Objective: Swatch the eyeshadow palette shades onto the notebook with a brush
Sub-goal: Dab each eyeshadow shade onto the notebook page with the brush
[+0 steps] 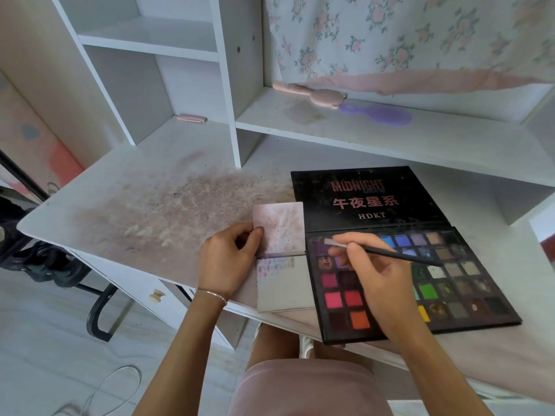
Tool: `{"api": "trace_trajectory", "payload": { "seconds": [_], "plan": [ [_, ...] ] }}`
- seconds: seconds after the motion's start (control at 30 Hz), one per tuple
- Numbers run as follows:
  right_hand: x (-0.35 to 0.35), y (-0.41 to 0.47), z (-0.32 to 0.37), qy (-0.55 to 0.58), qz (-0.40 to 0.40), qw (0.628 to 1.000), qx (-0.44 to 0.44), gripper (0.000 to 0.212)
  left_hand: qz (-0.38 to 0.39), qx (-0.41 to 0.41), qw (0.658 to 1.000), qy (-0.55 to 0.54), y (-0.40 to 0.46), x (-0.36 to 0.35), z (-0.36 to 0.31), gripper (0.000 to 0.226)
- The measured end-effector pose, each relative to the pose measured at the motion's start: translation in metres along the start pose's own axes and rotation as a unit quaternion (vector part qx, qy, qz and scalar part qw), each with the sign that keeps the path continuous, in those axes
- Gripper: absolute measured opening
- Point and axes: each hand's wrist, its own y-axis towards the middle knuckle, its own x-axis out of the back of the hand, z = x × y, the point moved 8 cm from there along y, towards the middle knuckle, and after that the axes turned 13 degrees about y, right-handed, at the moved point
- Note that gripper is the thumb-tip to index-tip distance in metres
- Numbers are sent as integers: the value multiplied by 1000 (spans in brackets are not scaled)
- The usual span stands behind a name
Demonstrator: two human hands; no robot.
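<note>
An open black eyeshadow palette (pixel 450 283) lies on the white desk at the right, its lid flat behind it. A small notebook (pixel 283 289) lies open to its left, with faint purple swatches along the top of its lower page. My left hand (pixel 228 259) pinches the left edge of the notebook's raised upper page (pixel 280 228). My right hand (pixel 369 274) grips a thin black brush (pixel 390 253). The pale bristle tip of the brush points left and hovers over the purple pans at the palette's upper left.
The desk (pixel 150 205) is stained with pink and purple powder in its middle. A pink brush (pixel 309 93) and a purple hairbrush (pixel 378 114) lie on the shelf behind. Shelf uprights stand at the back left. A black chair base (pixel 99 313) is on the floor at the left.
</note>
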Motion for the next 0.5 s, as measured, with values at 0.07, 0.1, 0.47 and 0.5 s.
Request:
{"api": "trace_trajectory", "payload": {
  "seconds": [0.07, 0.1, 0.47, 0.5],
  "plan": [
    [17, -1, 4, -27, -20, 999, 14, 28, -2, -1, 1000, 0, 0, 0, 0, 15],
    [26, -2, 3, -40, -30, 999, 14, 28, -3, 0, 1000, -1, 0, 0, 1, 15],
    [67, -8, -15, -137, -43, 989, -28, 24, -15, -3, 1000, 4, 0, 0, 0, 13],
    [65, -8, -16, -148, -30, 988, -26, 24, -16, -4, 1000, 6, 0, 0, 0, 12]
  ]
}}
